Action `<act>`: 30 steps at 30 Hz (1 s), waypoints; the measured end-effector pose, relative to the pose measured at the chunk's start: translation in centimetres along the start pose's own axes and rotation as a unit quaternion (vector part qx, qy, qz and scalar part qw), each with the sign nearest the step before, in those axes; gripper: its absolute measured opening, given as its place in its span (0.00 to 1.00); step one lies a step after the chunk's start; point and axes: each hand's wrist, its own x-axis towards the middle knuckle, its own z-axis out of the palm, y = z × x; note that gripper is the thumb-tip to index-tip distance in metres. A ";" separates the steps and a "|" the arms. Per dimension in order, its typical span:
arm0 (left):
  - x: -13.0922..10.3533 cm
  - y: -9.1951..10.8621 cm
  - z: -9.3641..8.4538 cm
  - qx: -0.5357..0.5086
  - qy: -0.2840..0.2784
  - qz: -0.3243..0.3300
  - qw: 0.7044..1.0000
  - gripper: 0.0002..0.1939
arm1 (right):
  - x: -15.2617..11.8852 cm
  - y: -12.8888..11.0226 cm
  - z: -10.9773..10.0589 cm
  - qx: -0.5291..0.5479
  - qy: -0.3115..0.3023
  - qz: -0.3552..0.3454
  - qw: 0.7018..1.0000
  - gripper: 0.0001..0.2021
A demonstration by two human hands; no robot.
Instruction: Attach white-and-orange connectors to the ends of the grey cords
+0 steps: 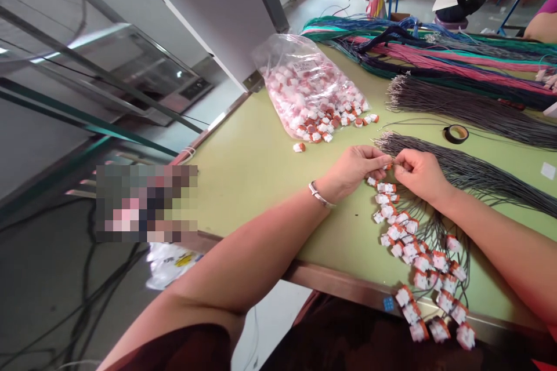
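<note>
Over the green table my left hand (354, 171) pinches a small white-and-orange connector (387, 167) between thumb and fingertips. Right beside it my right hand (420, 173) is closed, its fingertips meeting at the connector, around what looks like a thin dark wire. Below both hands, many connectors on dark wires (409, 250) trail down to the table's front edge, some hanging over it. Just behind the hands lies a bundle of dark wires (474, 171) with bare metal tips. An open clear plastic bag (304, 81) of connectors rests further back, with one loose connector (298, 148) near its mouth.
A roll of black tape (456, 134) lies between two dark wire bundles. Pink, blue and green cables (418, 52) cover the table's back. The metal-edged table (243, 156) ends at the left, near a white plastic bag (169, 264). Part of a person (542, 26) shows at far right.
</note>
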 end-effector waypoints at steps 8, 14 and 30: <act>0.1 -0.1 -0.4 -0.028 -0.001 -0.001 1.000 0.08 | 0.3 -0.2 -0.2 0.073 0.027 0.030 0.997 0.01; 0.2 -0.2 -0.1 0.005 -0.002 0.004 1.000 0.08 | 0.4 0.1 0.1 0.054 -0.001 0.044 0.998 0.01; 0.3 -0.2 -0.5 -0.053 -0.016 0.013 0.998 0.08 | 0.4 -0.8 -0.4 0.123 -0.006 0.090 0.988 0.02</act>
